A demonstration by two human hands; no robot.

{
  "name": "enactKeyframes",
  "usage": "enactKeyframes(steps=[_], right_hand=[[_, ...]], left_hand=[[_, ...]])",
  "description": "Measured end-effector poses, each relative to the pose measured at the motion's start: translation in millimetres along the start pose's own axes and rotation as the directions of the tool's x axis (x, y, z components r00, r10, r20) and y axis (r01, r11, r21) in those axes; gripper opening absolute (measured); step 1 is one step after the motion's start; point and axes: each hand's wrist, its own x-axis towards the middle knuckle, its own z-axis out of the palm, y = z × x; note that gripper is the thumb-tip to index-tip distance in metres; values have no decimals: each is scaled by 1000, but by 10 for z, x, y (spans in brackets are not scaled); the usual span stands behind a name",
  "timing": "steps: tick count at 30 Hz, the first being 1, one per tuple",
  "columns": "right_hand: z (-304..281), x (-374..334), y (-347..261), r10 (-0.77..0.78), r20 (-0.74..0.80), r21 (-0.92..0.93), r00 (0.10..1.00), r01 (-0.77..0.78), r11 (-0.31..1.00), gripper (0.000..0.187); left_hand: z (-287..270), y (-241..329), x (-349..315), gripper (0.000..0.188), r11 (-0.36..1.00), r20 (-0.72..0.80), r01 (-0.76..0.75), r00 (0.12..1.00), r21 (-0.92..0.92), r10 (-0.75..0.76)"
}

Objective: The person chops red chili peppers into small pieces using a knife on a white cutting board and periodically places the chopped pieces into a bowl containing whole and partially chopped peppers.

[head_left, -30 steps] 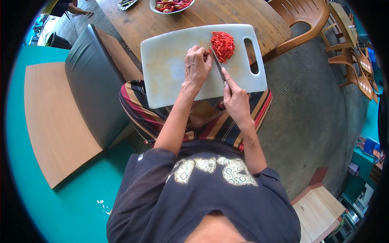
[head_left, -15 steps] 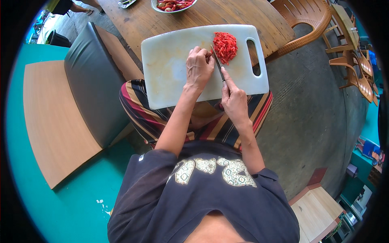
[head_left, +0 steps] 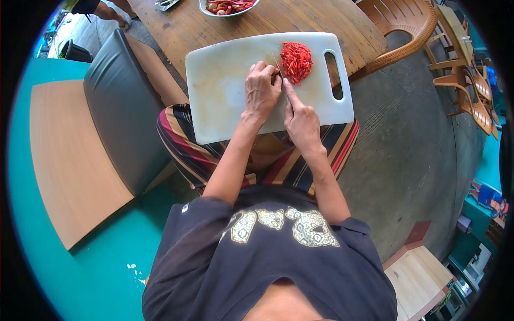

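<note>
Two hands (head_left: 262,88), one knife (head_left: 278,63), one board (head_left: 217,85), one red pile (head_left: 296,62), one bowl (head_left: 229,15); at least two chairs (head_left: 405,17), possibly more.

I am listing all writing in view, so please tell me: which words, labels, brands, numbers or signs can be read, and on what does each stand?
No text can be read.
Shirt: large pale patterned shapes, no clear word.
Sleeve tag: too small to read.
Board: no writing seen.
</note>
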Motion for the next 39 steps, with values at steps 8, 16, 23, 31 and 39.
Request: enactKeyframes(steps=[8,16,23,31,39], right_hand=[[-91,-219,53,79,14,257,997,-80,963,47],[-153,-88,27,25,-53,235,998,-12,972,44],[-166,-137,-1,56,20,221,998,-59,973,44],[-89,-41,-30,29,17,98,999,-30,995,46],[-77,-197,25,31,24,113,999,-33,993,51]], left_hand=[[1,11,-42,9,1000,-40,-27,999,-5,27],[50,24,-49,7,999,-29,-31,999,8,31],[10,44,-39,7,1000,-26,13,1000,-12,-14],[-10,15,31,6,999,64,38,997,-13,-37],[59,-1,-7,5,997,-15,65,998,-30,-66]])
